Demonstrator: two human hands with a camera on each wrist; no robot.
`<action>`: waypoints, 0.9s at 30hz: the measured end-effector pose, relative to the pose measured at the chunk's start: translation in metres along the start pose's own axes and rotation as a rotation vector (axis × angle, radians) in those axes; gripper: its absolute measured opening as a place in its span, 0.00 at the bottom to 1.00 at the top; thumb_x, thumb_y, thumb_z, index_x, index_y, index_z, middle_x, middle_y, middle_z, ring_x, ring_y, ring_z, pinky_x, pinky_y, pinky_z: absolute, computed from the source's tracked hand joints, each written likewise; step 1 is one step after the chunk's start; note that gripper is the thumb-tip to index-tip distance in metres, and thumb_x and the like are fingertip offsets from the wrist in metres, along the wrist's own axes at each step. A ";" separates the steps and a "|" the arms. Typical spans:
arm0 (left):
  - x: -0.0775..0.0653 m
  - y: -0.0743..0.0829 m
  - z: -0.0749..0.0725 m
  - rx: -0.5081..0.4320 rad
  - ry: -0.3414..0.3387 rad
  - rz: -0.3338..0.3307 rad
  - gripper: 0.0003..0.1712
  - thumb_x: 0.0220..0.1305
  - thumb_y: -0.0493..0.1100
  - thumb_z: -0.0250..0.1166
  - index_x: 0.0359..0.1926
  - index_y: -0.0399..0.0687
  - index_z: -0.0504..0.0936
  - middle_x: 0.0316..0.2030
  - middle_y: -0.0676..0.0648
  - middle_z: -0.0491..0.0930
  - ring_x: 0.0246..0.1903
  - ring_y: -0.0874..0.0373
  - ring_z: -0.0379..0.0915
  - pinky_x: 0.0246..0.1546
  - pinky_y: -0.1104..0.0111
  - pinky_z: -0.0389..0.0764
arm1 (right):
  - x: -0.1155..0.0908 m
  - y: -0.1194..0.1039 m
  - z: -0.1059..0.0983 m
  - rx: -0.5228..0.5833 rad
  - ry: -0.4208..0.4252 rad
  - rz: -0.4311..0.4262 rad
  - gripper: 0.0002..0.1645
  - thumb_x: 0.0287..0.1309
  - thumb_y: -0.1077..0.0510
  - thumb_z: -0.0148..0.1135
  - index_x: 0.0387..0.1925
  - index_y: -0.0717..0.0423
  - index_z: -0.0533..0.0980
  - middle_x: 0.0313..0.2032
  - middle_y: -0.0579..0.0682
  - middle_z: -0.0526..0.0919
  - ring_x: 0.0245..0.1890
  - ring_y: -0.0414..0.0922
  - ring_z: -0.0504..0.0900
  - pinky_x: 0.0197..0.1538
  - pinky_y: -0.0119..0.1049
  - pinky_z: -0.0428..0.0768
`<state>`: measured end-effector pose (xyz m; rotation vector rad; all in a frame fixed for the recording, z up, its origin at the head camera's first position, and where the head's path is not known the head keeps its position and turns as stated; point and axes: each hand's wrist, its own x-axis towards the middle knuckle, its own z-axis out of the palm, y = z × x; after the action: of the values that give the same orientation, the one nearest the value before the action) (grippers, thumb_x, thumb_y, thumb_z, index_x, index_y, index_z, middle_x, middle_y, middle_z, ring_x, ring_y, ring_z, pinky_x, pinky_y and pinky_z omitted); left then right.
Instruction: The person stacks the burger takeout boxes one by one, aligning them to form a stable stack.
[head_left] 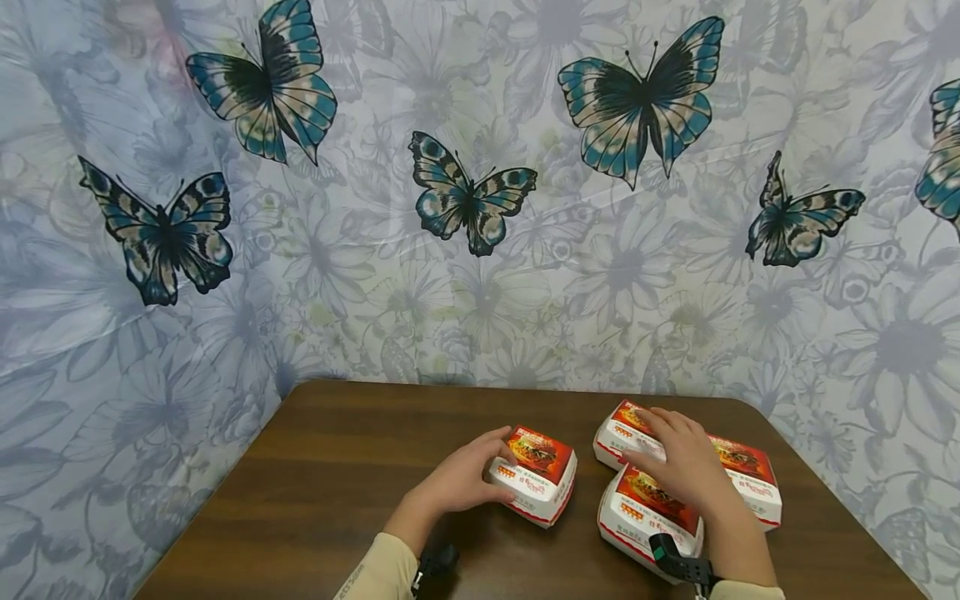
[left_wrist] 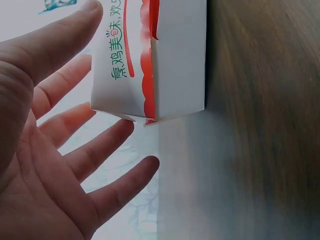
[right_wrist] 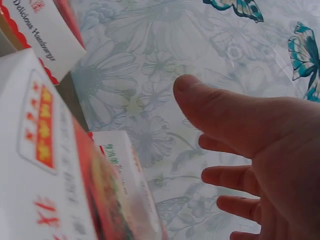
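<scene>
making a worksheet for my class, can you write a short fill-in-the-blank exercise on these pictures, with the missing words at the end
1. The box standing apart from the others is nearest the person's ____ hand.
2. The boxes grouped near the right hand number ____.
3. The colour of the table is ____.
4. The large blue-winged insects printed on the wall covering are ____.

Missing words: left; three; brown; butterflies.
</scene>
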<state>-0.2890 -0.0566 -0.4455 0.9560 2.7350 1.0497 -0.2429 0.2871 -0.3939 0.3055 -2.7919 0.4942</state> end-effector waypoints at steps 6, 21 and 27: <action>0.001 -0.001 -0.003 0.080 -0.003 0.012 0.19 0.53 0.54 0.77 0.43 0.64 0.79 0.74 0.53 0.65 0.70 0.50 0.64 0.65 0.54 0.71 | -0.002 0.007 -0.011 0.029 -0.073 0.028 0.45 0.60 0.36 0.65 0.70 0.58 0.67 0.64 0.71 0.71 0.62 0.76 0.64 0.57 0.73 0.66; -0.002 -0.005 -0.008 0.108 0.005 0.010 0.19 0.51 0.58 0.78 0.43 0.69 0.81 0.56 0.61 0.72 0.58 0.60 0.71 0.55 0.60 0.77 | -0.013 0.024 -0.032 0.204 -0.316 0.155 0.36 0.54 0.43 0.73 0.59 0.57 0.74 0.54 0.62 0.80 0.55 0.63 0.78 0.49 0.56 0.79; -0.004 -0.005 -0.014 0.129 -0.005 0.025 0.17 0.52 0.60 0.76 0.41 0.70 0.82 0.61 0.61 0.73 0.49 0.64 0.75 0.47 0.67 0.77 | -0.016 0.032 -0.031 0.245 -0.358 0.150 0.22 0.54 0.49 0.74 0.48 0.51 0.77 0.49 0.57 0.84 0.47 0.53 0.83 0.44 0.47 0.80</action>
<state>-0.2920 -0.0705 -0.4383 1.0106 2.8234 0.8811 -0.2282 0.3308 -0.3806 0.2582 -3.1174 0.9024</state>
